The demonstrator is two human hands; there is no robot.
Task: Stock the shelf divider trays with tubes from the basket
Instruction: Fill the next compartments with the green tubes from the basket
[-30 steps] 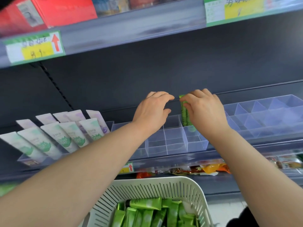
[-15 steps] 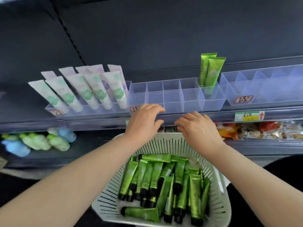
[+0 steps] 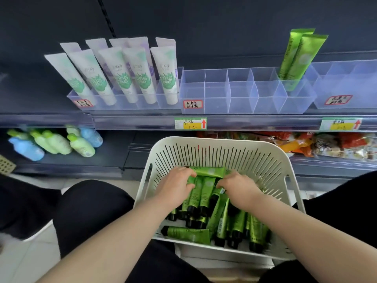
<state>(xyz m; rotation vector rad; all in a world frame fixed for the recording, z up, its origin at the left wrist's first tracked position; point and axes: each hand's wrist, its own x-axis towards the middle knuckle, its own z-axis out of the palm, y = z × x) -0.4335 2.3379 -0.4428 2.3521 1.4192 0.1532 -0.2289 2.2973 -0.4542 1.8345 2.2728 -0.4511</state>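
We have both hands down in the slotted white basket (image 3: 216,140), which sits at 6 o'clock between our knees, close under the shelf so the reach up is short. The left hand (image 3: 177,183) and right hand (image 3: 237,187) lie side by side on the pile of green tubes (image 3: 204,197). Their fingers are curled down among the tubes near a crosswise tube (image 3: 208,172) at the pile's far edge. The fingertips are buried, so we cannot tell whether either hand has closed on a tube or is only raking through them.

The tubes lie loose, most with black caps toward us, so each probably needs turning before it goes in.

At 12 o'clock the clear divider tray (image 3: 240,99) stands on the shelf, most of its cells bare. Its rightmost rear cell, at 1 o'clock, holds two standing green tubes (image 3: 295,56). They are cap-down and lean back against the shelf wall, which keeps their fronts readable. At 11 o'clock the white aloe tubes (image 3: 126,74) fill their own tray in the same leaning way.

We judge that stocking has barely begun. The next step is to lift out a tube or two cleanly.
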